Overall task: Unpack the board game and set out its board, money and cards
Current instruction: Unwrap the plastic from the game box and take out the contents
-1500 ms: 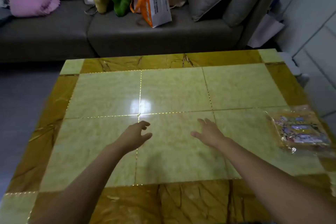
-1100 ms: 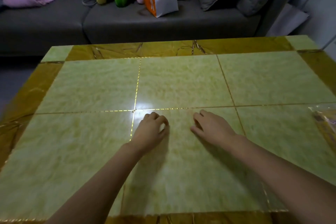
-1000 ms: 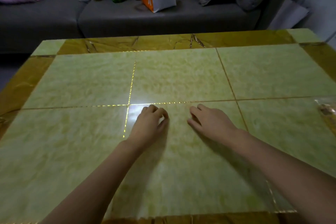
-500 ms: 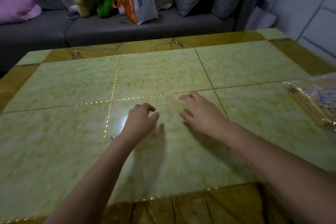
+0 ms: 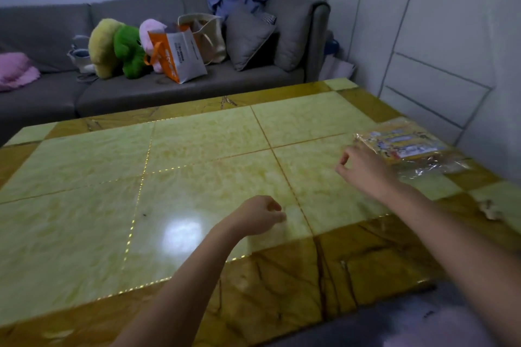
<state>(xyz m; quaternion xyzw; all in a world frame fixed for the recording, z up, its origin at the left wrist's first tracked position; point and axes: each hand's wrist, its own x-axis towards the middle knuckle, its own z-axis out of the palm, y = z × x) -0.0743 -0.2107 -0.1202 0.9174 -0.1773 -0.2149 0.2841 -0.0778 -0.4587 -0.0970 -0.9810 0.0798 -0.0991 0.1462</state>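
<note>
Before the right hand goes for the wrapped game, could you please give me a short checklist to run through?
1. Game in view, flat on the table's right side: ok.
2. Plastic wrap on the game: ok; whether it is sealed: cannot tell.
3. Right hand holds nothing, at the game's near left edge: ok.
4. Right hand touching the game: cannot tell.
5. Left hand holds nothing, over the table's middle: ok.
6. Bare tiles in front of both hands for the board: ok.
</note>
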